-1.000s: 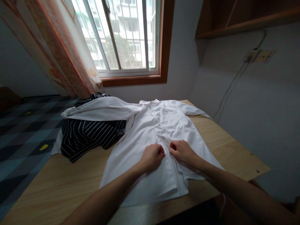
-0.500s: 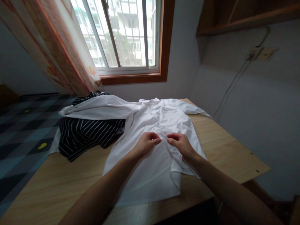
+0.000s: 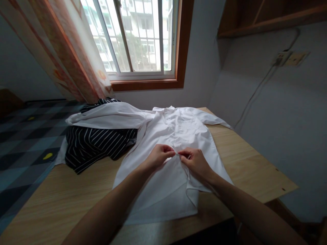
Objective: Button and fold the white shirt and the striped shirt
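Our left hand (image 3: pixel 158 156) and right hand (image 3: pixel 195 162) pinch the white shirt (image 3: pixel 163 183); striped garment (image 3: pixel 97 144) at ten o'clock, bare table (image 3: pixel 255 170) at three.

Two bare forearms are showing from the bottom edge of the head view, with no sleeves covering them up to where the frame cuts them off. The bare left hand (image 3: pixel 158 156) and bare right hand (image 3: pixel 194 162) are wearing no gloves, rings, watches or bracelets on the visible sides.
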Tool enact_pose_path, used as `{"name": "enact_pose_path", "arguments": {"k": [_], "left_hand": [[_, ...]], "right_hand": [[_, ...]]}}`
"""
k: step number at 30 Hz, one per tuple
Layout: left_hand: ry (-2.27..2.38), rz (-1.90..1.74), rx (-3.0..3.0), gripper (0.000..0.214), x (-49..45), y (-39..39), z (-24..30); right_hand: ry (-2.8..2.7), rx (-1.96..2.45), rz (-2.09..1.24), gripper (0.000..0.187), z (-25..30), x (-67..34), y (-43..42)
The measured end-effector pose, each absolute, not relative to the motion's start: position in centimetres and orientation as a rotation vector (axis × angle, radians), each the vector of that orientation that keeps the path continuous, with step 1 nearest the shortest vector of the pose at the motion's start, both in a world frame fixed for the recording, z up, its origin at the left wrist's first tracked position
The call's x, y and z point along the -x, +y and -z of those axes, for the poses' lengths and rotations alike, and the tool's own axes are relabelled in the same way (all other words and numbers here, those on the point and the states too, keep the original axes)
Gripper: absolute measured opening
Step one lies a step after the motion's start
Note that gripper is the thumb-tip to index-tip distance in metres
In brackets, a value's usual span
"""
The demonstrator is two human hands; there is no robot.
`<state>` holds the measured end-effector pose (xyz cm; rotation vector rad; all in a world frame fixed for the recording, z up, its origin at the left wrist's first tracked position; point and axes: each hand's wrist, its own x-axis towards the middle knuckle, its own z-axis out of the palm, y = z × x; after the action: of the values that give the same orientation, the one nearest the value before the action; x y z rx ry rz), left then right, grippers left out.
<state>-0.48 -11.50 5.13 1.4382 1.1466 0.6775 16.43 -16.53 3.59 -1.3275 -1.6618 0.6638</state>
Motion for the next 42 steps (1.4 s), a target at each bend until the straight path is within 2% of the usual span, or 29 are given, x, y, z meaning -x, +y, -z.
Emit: {"name": "enact_pose_path", "arguments": {"k": [17,23,26,32,38,42], "left_hand": [[1.137,-0.633,-1.365,0.011,0.3,-11.5,-4.6],[1.072,-0.613,-1.368,0.017,0.2,-11.8,-4.3],[1.079,-0.628,-1.365,0.014,0.4,-11.8,-4.3],[1.118,-0.644,-1.425,0.008,0.6,-11.7,-4.1],[1.237,-0.695,-1.655,0.014,0.5,-11.7,-3.9],[1.266,-0.703,-1.705,0.017,0.4,-12.0,-4.4]], "right_hand": [[-1.179,1.178,-1.346,0.022,-2.0,-16.5,-15.5],[-1.274,1.275,-1.451,0.011,-3.3,-16.8,-14.6],[-1.291,1.249,-1.458,0.011,-3.2,-16.6,-14.2],[-1.297,1.24,-1.314,0.018,-1.0,-15.9,-14.3],[-1.603,1.398,-0.697,0.01,-1.7,-14.9,-15.7],[-1.722,1.46,-0.423,0.01,-2.1,-14.4,-16.2]]}}
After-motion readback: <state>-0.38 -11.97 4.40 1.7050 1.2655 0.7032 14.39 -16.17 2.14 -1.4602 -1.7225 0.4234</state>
